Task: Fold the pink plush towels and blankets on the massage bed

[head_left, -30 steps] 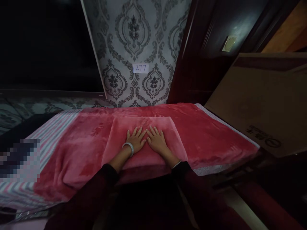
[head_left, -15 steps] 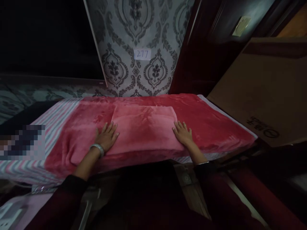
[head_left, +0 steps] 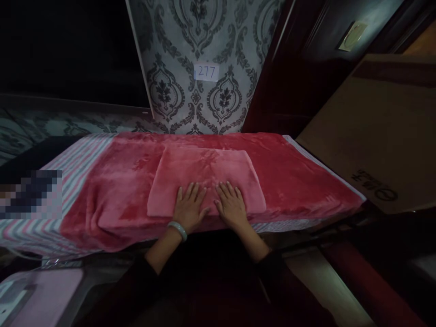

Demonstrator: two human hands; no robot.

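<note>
One rectangular pink plush cloth (head_left: 207,168) lies on a red plush blanket (head_left: 293,177) as a person's left hand (head_left: 188,208), a bangle (head_left: 178,230) at its wrist, and right hand (head_left: 232,206) rest flat along its near edge, fingers spread; beyond, a "277" paper label (head_left: 206,71) marks damask wallpaper (head_left: 195,111).

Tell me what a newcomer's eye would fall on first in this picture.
Probably the pink cloth lying on the red blanket, with the left hand and right hand spread flat on its near part. Next, perhaps, the white paper marked 277 on the patterned wall behind, and the big cardboard box at the right.
</note>
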